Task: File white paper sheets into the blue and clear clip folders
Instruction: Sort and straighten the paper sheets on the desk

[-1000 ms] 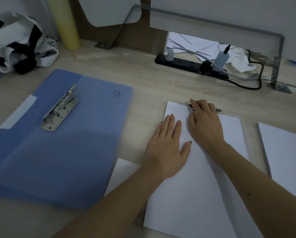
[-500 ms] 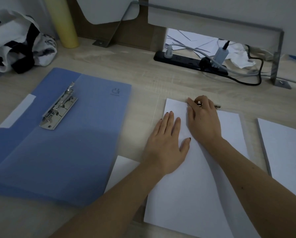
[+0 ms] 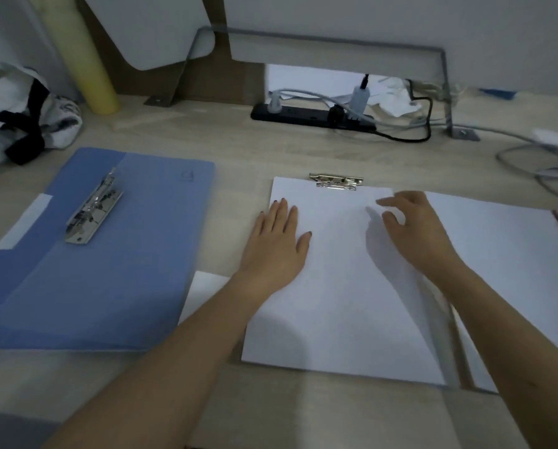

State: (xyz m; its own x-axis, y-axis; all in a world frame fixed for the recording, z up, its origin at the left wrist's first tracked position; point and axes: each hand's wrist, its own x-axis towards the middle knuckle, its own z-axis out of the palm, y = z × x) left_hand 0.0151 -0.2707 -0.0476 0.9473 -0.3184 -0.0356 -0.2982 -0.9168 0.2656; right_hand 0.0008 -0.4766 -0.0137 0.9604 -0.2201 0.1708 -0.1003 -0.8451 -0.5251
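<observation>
A white sheet point(image 3: 339, 299) lies on the clear folder in front of me, its top edge under a metal clip point(image 3: 336, 182). My left hand point(image 3: 276, 241) rests flat on the sheet's left side, fingers straight. My right hand point(image 3: 413, 228) hovers over the sheet's upper right with fingers loosely curled, holding nothing. The blue folder point(image 3: 115, 264) lies open at the left with its metal clip point(image 3: 93, 212) on top. A stack of white sheets point(image 3: 504, 270) sits at the right.
A black power strip point(image 3: 310, 116) with plugs and cables runs along the back of the desk. A yellow roll point(image 3: 83, 56) and a black-and-white bag point(image 3: 18, 118) stand at the back left. Grey cables point(image 3: 536, 157) coil at the right.
My right hand has left the metal clip and drawn back to the right, so the clip now shows. My left hand stays flat on the sheet.
</observation>
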